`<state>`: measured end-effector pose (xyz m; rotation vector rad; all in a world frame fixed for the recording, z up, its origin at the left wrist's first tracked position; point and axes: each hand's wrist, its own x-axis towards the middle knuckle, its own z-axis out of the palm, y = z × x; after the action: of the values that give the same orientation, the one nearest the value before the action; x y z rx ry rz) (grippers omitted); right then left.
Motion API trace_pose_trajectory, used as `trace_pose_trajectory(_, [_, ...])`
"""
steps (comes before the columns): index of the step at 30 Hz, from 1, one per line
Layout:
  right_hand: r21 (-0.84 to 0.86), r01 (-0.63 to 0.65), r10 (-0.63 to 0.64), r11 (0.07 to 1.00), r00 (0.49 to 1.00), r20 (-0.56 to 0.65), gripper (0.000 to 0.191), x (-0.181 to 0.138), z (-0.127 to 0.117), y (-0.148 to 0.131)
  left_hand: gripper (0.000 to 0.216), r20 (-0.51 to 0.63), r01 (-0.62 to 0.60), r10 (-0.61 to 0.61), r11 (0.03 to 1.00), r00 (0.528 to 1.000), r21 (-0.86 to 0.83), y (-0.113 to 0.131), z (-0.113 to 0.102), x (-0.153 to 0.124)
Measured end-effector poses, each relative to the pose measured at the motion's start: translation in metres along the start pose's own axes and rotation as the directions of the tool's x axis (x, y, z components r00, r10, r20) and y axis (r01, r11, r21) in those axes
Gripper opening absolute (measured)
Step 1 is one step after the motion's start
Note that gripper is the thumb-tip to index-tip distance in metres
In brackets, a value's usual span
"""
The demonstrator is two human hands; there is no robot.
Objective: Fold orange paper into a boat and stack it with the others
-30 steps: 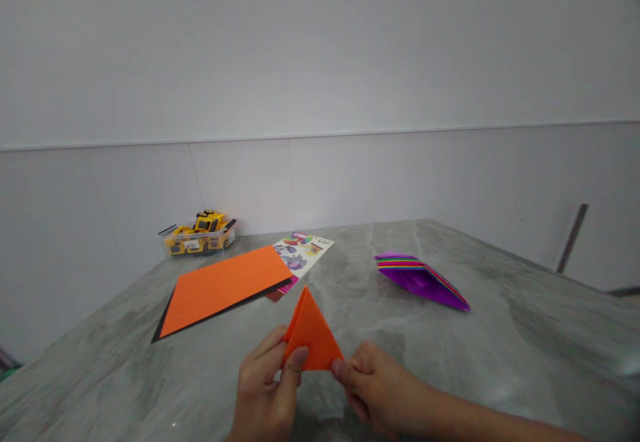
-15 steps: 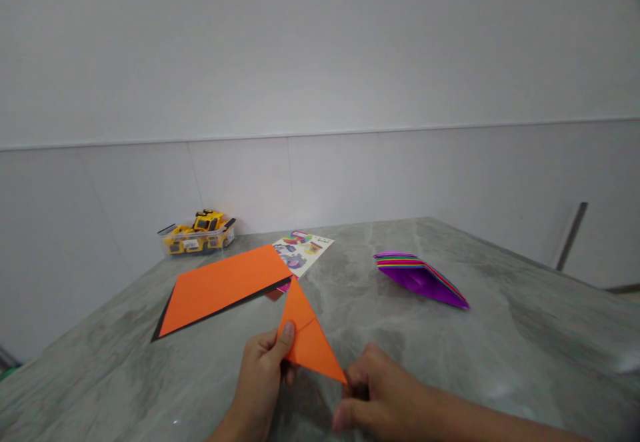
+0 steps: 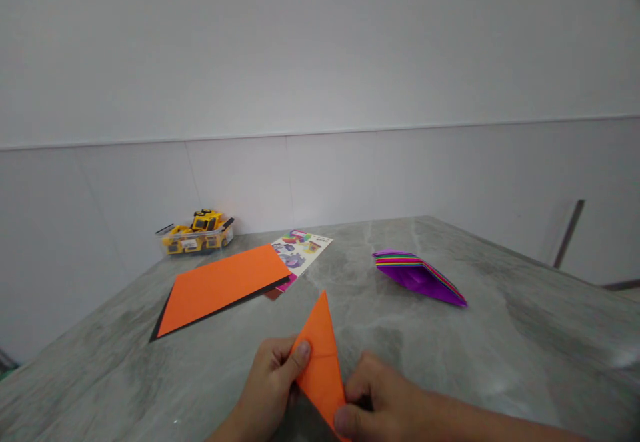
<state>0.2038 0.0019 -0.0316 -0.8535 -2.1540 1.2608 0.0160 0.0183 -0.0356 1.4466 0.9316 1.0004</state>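
A folded piece of orange paper [image 3: 323,355] is held up between both hands, its pointed tip upward and a crease running across it. My left hand [image 3: 273,379] pinches its left edge, thumb on the front face. At the lower right corner, my right hand [image 3: 377,395] grips the paper between thumb and curled fingers. The lowest end of the paper is partly covered by the right thumb.
Orange sheets [image 3: 225,287] lie over a black sheet at the left, partly covering a printed booklet [image 3: 300,249]. Behind them, a clear plastic box [image 3: 195,239] holds yellow toy vehicles. A purple folded paper piece with multicoloured layers [image 3: 420,279] rests at the right on the marbled table [image 3: 450,369].
The orange paper has turned to stand more upright and shifted right and down, away from the orange sheets. My right thumb has closed onto its lower corner.
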Motion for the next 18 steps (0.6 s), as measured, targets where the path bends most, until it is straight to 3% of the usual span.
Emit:
trace_pose_trajectory(4, [0.122, 0.011, -0.005, 0.992, 0.999, -0.05, 0.059, 0.004, 0.002, 0.001, 0.055, 0.219, -0.057, 0.066, 0.997, 0.973, -0.049, 0.007, 0.006, -0.005])
trace_pose_trajectory(9, [0.159, 0.118, -0.122, 0.98, 0.992, 0.013, 0.058, -0.001, 0.003, -0.005, 0.061, 0.385, 0.055, 0.034, 0.974, 0.922, -0.218, 0.003, 0.009, -0.004])
trace_pose_trajectory(15, [0.217, -0.011, 0.024, 0.976, 0.998, -0.054, 0.069, 0.005, 0.006, 0.007, 0.055, 0.297, -0.061, 0.068, 0.998, 0.952, -0.032, 0.013, 0.008, -0.007])
trace_pose_trajectory(18, [0.289, -0.007, 0.016, 0.957, 0.999, -0.028, 0.066, 0.005, 0.004, 0.003, 0.059, 0.356, 0.018, -0.001, 0.999, 0.934, -0.044, 0.017, 0.008, -0.009])
